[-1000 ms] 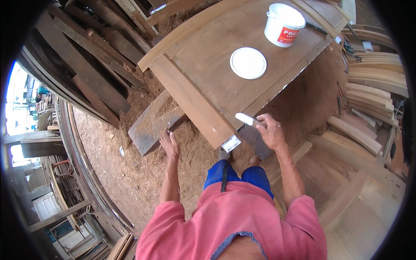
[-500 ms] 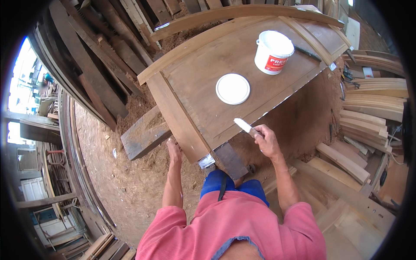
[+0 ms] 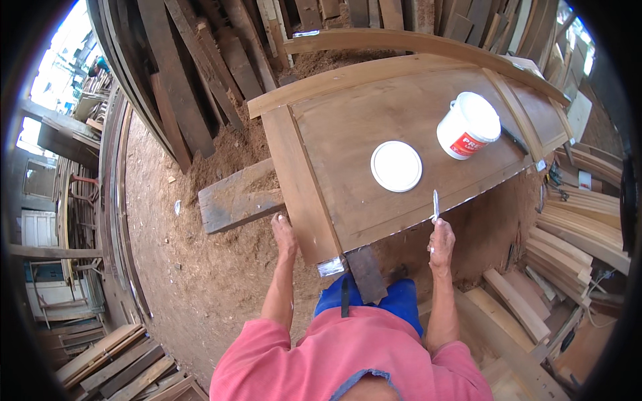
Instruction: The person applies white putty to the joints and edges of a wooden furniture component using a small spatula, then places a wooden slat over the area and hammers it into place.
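Observation:
My right hand (image 3: 441, 246) is closed around the handle of a narrow spatula (image 3: 436, 204), its blade whitish and pointing away from me, seen nearly edge-on. It is held by the near edge of a brown framed wooden panel (image 3: 374, 224). My left hand (image 3: 284, 234) grips the panel's left edge, its fingers partly hidden. On the panel lie a round white lid (image 3: 396, 166) and, to its right, a white bucket (image 3: 455, 134) with a red label. The bucket's top looks white; its contents are hard to make out. A dark thin tool (image 3: 513, 139) lies behind the bucket.
A long curved wooden rail (image 3: 414, 41) rests along the panel's far side. A thick timber (image 3: 234, 207) sticks out beneath the left end. Dark planks (image 3: 180, 80) lean at the far left, and curved wood pieces (image 3: 568, 227) are stacked at right. Shavings cover the ground.
My right hand has turned the spatula from slanting left with its white face showing to upright and edge-on. The view has shifted, so the panel appears farther right; my left hand stays at its edge.

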Demonstrator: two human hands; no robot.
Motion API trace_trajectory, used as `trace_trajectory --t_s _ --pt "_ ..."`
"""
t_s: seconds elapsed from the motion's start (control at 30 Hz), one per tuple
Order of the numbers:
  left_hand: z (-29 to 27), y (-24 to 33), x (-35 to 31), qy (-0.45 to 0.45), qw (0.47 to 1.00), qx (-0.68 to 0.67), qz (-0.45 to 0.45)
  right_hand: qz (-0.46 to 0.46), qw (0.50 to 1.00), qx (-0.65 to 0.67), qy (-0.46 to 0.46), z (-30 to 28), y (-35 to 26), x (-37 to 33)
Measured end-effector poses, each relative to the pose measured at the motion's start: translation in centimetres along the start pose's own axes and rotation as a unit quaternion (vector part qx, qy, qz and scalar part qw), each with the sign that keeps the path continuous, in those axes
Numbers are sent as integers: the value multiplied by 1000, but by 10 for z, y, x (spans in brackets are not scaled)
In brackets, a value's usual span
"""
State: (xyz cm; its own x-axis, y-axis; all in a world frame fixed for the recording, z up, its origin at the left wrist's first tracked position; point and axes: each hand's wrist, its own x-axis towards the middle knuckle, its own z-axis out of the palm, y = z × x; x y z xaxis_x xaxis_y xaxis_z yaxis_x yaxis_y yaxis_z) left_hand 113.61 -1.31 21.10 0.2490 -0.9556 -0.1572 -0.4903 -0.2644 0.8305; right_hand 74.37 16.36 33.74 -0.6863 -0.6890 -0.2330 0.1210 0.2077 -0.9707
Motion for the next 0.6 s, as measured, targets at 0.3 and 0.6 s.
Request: trace_trajectory --t_s 0.3,0.6 --pt "21 -29 -1 -92 979 -167 -78 -84 983 -109 -119 17 -37 87" --pt "47 97 -37 270 888 372 3 -122 934 -233 -242 -58 -92 139"
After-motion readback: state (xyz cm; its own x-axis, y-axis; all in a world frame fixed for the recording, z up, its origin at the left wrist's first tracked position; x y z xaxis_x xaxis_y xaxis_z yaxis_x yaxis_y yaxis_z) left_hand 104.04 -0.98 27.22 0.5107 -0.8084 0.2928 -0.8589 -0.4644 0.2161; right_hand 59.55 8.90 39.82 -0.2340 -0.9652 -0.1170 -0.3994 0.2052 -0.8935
